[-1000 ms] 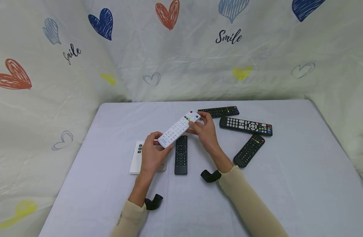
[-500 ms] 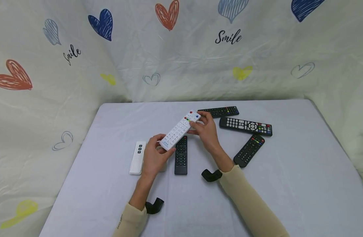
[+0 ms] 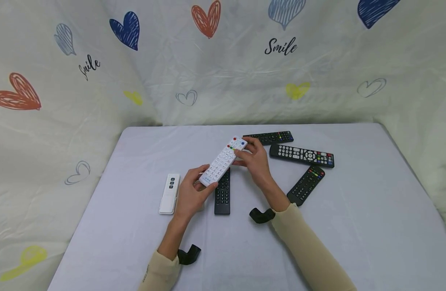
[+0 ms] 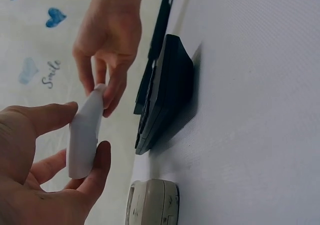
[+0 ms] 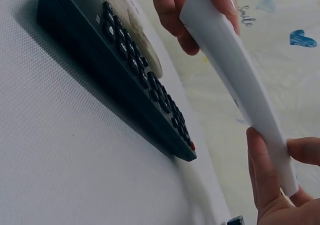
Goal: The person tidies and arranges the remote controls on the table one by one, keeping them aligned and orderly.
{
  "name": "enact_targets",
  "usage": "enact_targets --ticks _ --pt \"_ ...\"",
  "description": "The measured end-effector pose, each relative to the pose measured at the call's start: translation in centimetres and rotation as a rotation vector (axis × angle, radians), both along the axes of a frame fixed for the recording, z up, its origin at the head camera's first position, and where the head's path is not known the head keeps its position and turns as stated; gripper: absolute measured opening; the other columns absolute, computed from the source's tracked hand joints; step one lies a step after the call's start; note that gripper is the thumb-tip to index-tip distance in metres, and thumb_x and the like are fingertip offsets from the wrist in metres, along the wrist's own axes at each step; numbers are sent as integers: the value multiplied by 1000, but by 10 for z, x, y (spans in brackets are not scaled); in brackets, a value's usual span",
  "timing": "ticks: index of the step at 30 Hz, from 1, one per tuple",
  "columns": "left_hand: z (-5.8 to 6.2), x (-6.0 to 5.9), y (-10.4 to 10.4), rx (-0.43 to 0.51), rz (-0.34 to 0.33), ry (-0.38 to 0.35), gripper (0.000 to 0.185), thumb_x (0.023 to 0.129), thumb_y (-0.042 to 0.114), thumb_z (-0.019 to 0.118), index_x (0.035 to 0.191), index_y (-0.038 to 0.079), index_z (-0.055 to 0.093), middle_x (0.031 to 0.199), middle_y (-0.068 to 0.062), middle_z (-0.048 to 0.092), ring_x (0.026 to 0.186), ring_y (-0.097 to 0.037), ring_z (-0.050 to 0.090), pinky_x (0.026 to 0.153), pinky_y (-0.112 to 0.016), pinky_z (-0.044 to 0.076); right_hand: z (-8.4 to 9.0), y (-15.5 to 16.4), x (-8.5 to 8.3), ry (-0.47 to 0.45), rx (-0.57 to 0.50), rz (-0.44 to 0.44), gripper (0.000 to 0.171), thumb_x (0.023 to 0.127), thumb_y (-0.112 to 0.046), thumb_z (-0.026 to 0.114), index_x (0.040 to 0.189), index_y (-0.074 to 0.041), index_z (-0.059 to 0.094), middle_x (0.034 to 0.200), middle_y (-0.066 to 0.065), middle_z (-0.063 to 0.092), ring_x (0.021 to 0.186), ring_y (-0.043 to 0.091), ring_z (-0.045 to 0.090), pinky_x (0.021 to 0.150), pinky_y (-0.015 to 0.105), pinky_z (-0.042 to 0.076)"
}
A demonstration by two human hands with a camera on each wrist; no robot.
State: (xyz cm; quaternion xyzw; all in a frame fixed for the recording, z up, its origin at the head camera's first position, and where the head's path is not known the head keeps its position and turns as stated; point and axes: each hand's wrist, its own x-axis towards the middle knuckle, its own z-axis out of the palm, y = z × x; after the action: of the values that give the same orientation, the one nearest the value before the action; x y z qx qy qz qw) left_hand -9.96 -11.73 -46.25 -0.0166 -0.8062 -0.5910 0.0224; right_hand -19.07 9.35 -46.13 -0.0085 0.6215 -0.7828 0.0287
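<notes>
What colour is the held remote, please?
The remote is mainly white, clearest in the head view.

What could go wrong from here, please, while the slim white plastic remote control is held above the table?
The slim white plastic remote control might slip or tip, since the left hand and right hand hold it only near its ends.

Lowered straight down, it could knock the long black rectangular remote, which it partly overlaps in the head view.

The right thumb lies beside small coloured buttons, so one might get pressed accidentally.
</notes>
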Motion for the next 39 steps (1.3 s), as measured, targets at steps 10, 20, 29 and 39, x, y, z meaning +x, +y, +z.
enact_targets --ticks 10,20,29,39 --pt "-1 8 5 -5 -13 -48 66 87 13 84 147 20 57 147 -9 58 124 -27 67 98 -32 60 -1 4 1 -22 32 19 57 97 -1 67 150 -2 44 128 19 62 96 15 71 79 32 66" --pt "-3 13 9 23 -8 -47 67 87 13 85 147 19 57 142 -6 61 118 -22 68 94 -23 59 -1 7 4 -23 61 45 59 97 -3 67 152 -4 45 135 24 61 96 12 72 80 32 65" --pt "-3 17 15 23 11 -55 67 87 12 84 147 21 57 144 -5 59 118 -22 66 98 -25 59 1 10 5 -13 104 59 58 97 -4 67 151 -7 47 137 22 63 98 12 72 82 35 65" --pt "-4 23 22 18 22 -43 69 86 11 85 147 22 57 147 -3 57 119 -22 65 101 -26 58 6 13 8 -24 138 67 58 98 -4 67 152 -8 47 138 21 63 98 9 72 84 38 65"
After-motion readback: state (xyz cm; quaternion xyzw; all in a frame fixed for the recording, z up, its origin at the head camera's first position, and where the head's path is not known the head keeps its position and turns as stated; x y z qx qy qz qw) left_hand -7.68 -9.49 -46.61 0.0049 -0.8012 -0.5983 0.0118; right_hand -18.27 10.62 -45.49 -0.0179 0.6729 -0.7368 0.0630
